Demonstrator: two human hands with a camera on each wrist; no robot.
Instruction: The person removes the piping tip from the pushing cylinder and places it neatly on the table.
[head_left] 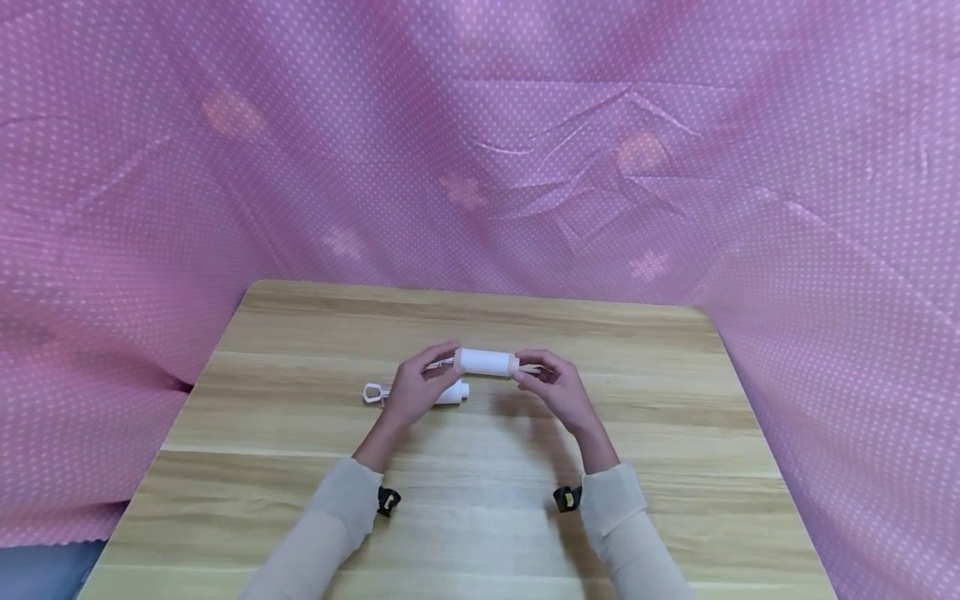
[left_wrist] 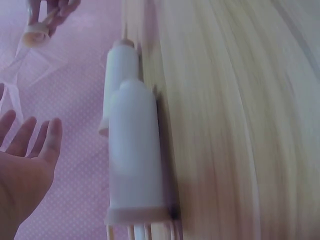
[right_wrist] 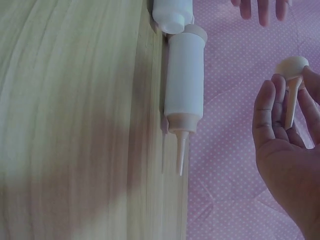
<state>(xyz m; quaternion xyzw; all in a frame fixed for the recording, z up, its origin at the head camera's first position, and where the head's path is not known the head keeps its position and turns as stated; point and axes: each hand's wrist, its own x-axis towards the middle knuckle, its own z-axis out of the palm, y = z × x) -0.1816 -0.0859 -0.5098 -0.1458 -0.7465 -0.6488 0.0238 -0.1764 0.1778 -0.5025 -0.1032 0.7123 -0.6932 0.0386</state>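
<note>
My right hand [head_left: 562, 392] pinches a small beige nozzle cap [right_wrist: 293, 67], its round end facing the left hand and its thin spout running back toward the palm. Opposite it, my left hand [head_left: 414, 390] is raised above the table, fingers extended and parted, nothing in them in the left wrist view. A white bottle [head_left: 486, 362] with a beige collar and thin nozzle [right_wrist: 182, 150] lies on its side; in the head view the hands overlap its two ends. Nearer me lies a second white bottle [left_wrist: 135, 150], with a beige flange and thin prongs, partly covered by the left hand in the head view.
A white hexagonal loop [head_left: 372, 393] sticks out left of the nearer bottle. The wood-grain table [head_left: 480, 517] has a pink dotted cloth [head_left: 480, 167] hanging behind it and at both sides. Black straps [head_left: 567, 498] circle the wrists.
</note>
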